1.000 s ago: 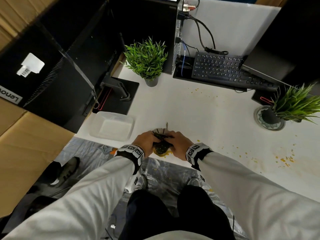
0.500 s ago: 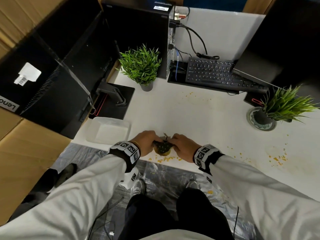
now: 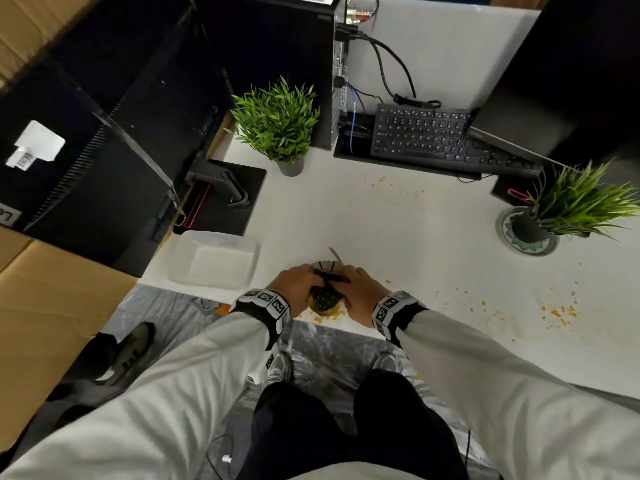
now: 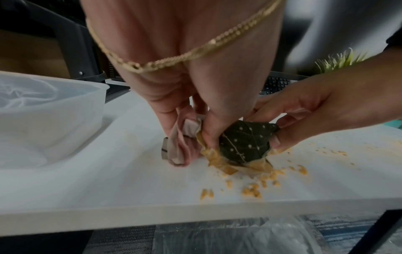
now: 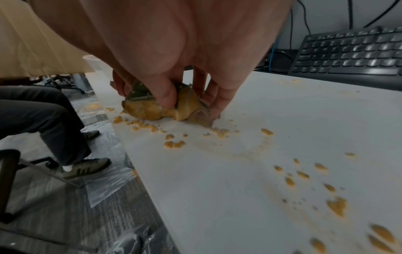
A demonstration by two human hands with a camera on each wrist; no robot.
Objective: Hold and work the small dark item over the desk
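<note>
Both hands clamp a crumpled dark, white-dotted cloth [image 4: 245, 141] smeared yellow, at the white desk [image 3: 398, 220] edge: left hand [image 3: 294, 284] and right hand [image 3: 363, 292] curled tight around it. Yellow crumbs [image 5: 174, 144] alongside.

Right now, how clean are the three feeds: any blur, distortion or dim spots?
Head view: sharp at the centre, wide-angle bending at the edges. Left wrist view: fairly sharp on the dotted cloth, background smeared. Right wrist view: dim, the keyboard blurred, nearest crumbs soft.
</note>
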